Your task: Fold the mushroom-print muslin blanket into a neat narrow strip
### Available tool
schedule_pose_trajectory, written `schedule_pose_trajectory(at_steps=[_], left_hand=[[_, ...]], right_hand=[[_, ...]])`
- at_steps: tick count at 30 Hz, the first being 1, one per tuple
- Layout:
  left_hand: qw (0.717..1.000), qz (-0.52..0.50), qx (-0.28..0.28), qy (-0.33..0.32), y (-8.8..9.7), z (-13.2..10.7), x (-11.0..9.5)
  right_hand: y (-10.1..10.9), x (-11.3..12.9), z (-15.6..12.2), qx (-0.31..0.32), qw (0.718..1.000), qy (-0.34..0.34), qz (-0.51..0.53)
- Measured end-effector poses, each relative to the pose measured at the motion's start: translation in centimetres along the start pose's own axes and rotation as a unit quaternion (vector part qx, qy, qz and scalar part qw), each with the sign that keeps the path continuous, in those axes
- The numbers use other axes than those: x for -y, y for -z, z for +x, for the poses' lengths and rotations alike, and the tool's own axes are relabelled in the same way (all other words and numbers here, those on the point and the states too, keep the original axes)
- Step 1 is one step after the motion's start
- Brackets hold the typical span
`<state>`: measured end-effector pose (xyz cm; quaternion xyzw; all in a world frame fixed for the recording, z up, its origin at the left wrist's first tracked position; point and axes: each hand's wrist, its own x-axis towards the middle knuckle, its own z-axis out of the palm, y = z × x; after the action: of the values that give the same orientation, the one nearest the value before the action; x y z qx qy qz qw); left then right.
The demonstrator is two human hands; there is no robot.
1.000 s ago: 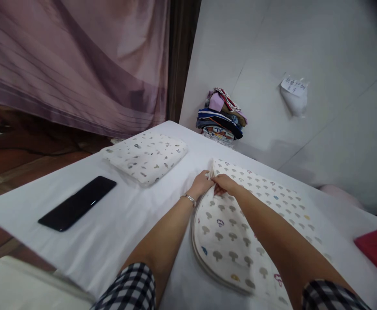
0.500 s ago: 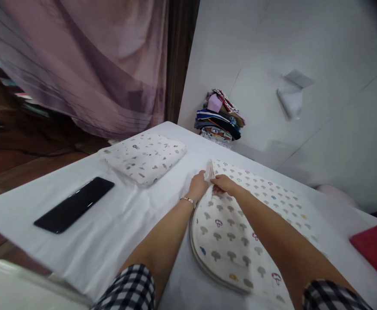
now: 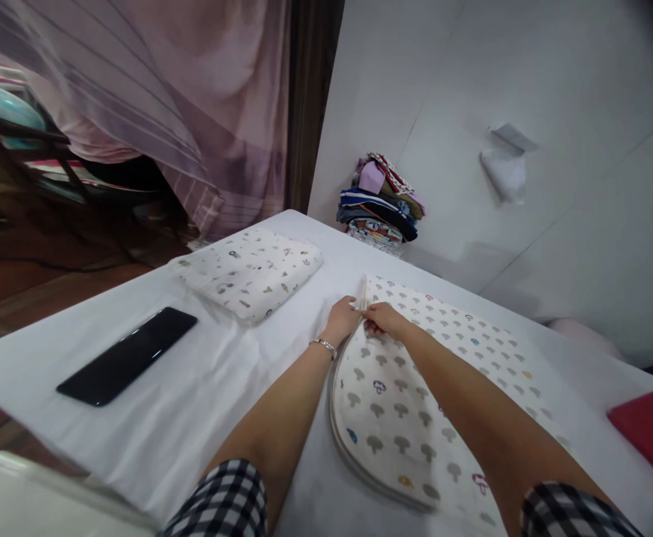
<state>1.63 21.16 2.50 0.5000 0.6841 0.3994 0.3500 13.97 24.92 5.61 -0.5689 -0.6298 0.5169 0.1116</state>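
Observation:
A white cloth printed with mushrooms (image 3: 398, 418) lies in folded layers on the table, with one corner rounded toward me. At its far left edge my left hand (image 3: 344, 319), a bracelet on its wrist, pinches the cloth's edge. My right hand (image 3: 386, 321) grips the same edge right beside it, fingertips close together. The fabric is slightly raised between the hands, and the fingers partly hide it. Left of my hands rests a folded white cloth with small prints (image 3: 253, 272).
A black phone (image 3: 127, 356) lies on the white-covered table (image 3: 203, 425) at left. A clothes stack (image 3: 379, 201) stands by the wall beyond the far edge. Something red (image 3: 651, 432) sits at right. A pink curtain (image 3: 230, 112) hangs behind, with a person partly visible at its side.
Both hands have shifted only slightly at the cloth's edge, the right a little left toward the other. The curtain has swung aside, exposing more of the person behind it.

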Motion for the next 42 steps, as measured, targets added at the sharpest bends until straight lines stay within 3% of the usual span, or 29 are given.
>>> schedule_pose_trajectory(at_steps=[11, 18, 26, 33, 42], left_hand=[[1.000, -0.005, 0.004, 0.011, -0.4, 0.2, 0.4], [1.000, -0.007, 0.012, 0.011, -0.3, 0.1, 0.3], [0.999, 0.028, -0.021, -0.005, -0.3, -0.1, 0.3], [0.999, 0.022, -0.029, -0.019, -0.1, 0.0, 0.1], [0.999, -0.001, -0.021, -0.024, 0.0, -0.1, 0.2]], right_hand=[[0.3, -0.2, -0.3, 0.016, 1.000, -0.013, 0.012], [-0.3, -0.2, -0.4, -0.042, 0.999, -0.020, 0.001], [-0.2, 0.6, -0.2, -0.110, 0.990, -0.030, -0.082], [-1.1, 2.2, 0.0, -0.079, 0.994, -0.046, -0.060], [-1.0, 1.6, -0.3, -0.049, 0.996, -0.058, 0.037]])
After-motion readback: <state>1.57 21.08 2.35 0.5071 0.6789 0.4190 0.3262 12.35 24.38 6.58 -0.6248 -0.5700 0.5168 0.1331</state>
